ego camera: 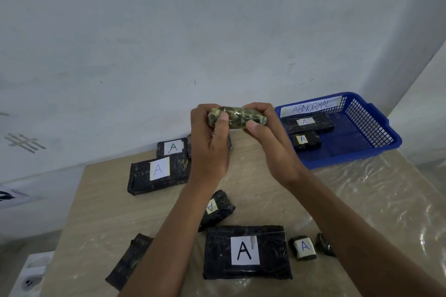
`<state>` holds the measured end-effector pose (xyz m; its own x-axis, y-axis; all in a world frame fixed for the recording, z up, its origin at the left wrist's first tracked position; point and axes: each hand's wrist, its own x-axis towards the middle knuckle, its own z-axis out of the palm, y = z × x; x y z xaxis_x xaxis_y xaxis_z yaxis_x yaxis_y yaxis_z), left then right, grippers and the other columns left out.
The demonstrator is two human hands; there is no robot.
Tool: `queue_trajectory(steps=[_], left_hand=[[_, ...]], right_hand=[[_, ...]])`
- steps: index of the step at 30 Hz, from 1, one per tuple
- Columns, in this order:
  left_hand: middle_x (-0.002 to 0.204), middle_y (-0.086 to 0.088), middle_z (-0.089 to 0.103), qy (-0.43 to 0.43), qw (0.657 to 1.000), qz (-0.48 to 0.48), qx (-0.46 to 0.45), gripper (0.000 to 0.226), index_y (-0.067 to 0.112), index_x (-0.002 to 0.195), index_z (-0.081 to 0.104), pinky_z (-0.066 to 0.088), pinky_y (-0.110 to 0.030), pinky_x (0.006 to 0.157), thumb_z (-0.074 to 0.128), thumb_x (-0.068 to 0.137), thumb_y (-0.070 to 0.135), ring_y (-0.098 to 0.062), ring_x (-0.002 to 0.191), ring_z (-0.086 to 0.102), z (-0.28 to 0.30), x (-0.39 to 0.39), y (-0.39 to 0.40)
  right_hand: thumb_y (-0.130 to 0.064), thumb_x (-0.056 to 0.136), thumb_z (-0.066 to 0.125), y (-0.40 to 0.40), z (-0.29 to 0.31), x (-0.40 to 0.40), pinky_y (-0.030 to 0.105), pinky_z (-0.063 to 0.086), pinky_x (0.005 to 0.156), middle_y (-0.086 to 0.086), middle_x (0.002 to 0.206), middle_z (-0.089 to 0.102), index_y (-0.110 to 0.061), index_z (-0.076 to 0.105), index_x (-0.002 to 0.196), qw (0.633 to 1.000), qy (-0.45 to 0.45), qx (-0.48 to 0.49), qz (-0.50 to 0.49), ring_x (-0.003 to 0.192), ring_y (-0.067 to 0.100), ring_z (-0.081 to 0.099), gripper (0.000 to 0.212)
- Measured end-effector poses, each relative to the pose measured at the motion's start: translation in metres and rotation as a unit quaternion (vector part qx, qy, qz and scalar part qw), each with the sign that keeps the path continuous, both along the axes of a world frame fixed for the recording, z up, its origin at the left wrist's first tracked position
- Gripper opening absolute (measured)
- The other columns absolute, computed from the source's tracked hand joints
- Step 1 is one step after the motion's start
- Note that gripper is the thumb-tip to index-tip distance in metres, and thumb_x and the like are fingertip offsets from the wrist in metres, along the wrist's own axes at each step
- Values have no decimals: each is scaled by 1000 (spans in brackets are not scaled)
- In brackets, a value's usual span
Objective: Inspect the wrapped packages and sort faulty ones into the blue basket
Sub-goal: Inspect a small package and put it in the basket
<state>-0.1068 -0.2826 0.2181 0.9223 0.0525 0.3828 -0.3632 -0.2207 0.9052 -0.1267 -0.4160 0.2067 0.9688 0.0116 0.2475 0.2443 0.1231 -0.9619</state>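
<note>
Both hands hold one small wrapped package [237, 117] up above the table, its greenish taped side facing me. My left hand [212, 137] grips its left end with fingers curled over the top and thumb on the front. My right hand [268, 132] grips its right end the same way. The blue basket [376, 128], labelled ABNORMAL, stands at the back right and holds two black packages [307, 123] [304, 140] marked A.
Several black wrapped packages lie on the wooden table [260, 190]: a large one [246, 252] near me, a small one [303, 247] to its right, a medium one [158, 173] at the back left. Clear plastic film [376, 198] covers the table's right side. The wall is close behind.
</note>
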Motion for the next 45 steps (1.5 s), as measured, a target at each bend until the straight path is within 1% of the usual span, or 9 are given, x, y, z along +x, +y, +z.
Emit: queue_trajectory(steps=[3, 9, 17, 25, 30, 34, 37, 41, 45], left_hand=[[95, -15, 50, -12, 1000, 6, 20, 20, 28, 95, 46, 43, -26, 77, 40, 95, 47, -14, 82, 49, -1, 1, -4], [108, -20, 50, 30, 997, -70, 0, 26, 24, 99, 50, 47, -35, 88, 42, 98, 49, -26, 96, 51, 1, -5, -8], [103, -18, 56, 46, 999, 8, -5, 33, 22, 101, 51, 49, -43, 83, 38, 96, 51, -29, 93, 56, 2, 0, -8], [90, -5, 47, 51, 998, -22, 21, 21, 33, 83, 46, 41, -31, 75, 49, 93, 51, -14, 77, 46, 1, -3, -9], [90, -3, 61, 95, 995, 19, -13, 32, 24, 85, 53, 48, -35, 77, 48, 88, 56, -15, 82, 58, 3, 3, -7], [91, 9, 72, 141, 990, 13, -28, 39, 29, 98, 63, 58, -40, 86, 44, 98, 64, -5, 87, 68, 5, 2, -2], [94, 21, 69, 158, 987, -39, -13, 40, 35, 103, 58, 48, -23, 85, 35, 101, 67, 12, 86, 62, 10, -4, 1], [105, -14, 64, 116, 991, -72, -3, 31, 21, 114, 56, 51, -30, 85, 42, 107, 48, -8, 90, 61, 8, -7, 3], [89, 5, 61, 74, 996, -37, 17, 24, 14, 110, 54, 49, -14, 73, 43, 109, 36, 2, 79, 59, 10, -7, 4]], right_hand=[[-44, 92, 54, 10, -1, 1, 46, 53, 99, 25, 123, 57, -21, 52, 117, 999, 1, 19, -29, 115, 35, 60, 34], [-26, 92, 52, 10, 5, 9, 37, 48, 77, 12, 96, 55, -20, 52, 99, 995, 5, 22, -100, 85, 16, 53, 10], [-57, 91, 40, 3, 5, 6, 32, 48, 88, 19, 122, 55, -30, 55, 104, 1000, 19, -5, -20, 106, 18, 57, 34], [-26, 97, 43, 3, 9, 10, 42, 46, 69, -4, 83, 54, -21, 54, 91, 997, 17, -24, -77, 77, 13, 49, 14], [-34, 113, 35, 3, 8, 0, 32, 54, 88, -4, 96, 61, -16, 58, 112, 996, 7, -77, -41, 96, 18, 59, 29], [-18, 111, 45, -1, 2, 1, 13, 45, 75, -23, 87, 60, -12, 58, 118, 995, -17, -74, -60, 81, -6, 56, 15], [-19, 110, 48, -2, -1, 6, 13, 46, 74, -14, 90, 61, -6, 60, 120, 989, -40, -95, -108, 82, -4, 59, 20], [-30, 108, 47, -4, 0, 10, 32, 57, 85, 0, 105, 68, -7, 60, 126, 990, -33, -75, -116, 100, 13, 67, 32], [-24, 105, 57, -4, 3, 9, 34, 58, 90, 4, 112, 69, -9, 57, 130, 995, -38, -65, -66, 105, 16, 68, 30]])
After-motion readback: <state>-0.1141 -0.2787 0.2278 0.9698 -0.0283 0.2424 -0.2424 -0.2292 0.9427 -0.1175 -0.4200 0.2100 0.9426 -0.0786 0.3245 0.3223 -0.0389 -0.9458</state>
